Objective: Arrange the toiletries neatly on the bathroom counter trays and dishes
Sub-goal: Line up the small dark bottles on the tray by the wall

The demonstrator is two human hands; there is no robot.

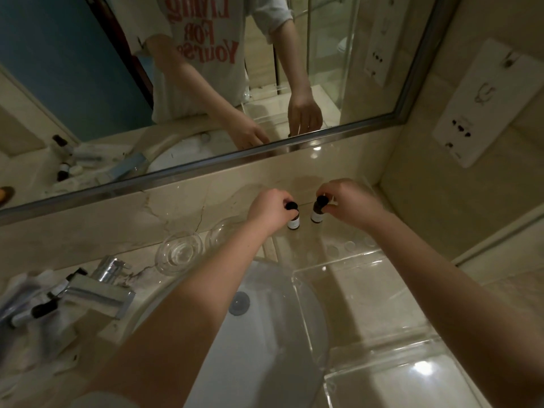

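Two small brown bottles with black caps and white labels stand upright side by side at the back of a clear acrylic tray (347, 254), close to the wall. My left hand (269, 209) grips the cap of the left bottle (293, 220). My right hand (347, 201) pinches the cap of the right bottle (317, 212). Two round clear glass dishes (180, 251) (219, 234) sit to the left of the tray, holding nothing. More small bottles and tubes (35, 307) lie in a heap at the far left of the counter.
A chrome faucet (103, 285) stands left of the white sink basin (259, 334). A second clear tray (406, 375) lies at the front right. The mirror (206, 83) runs along the back wall; a white socket panel (482, 107) hangs on the right wall.
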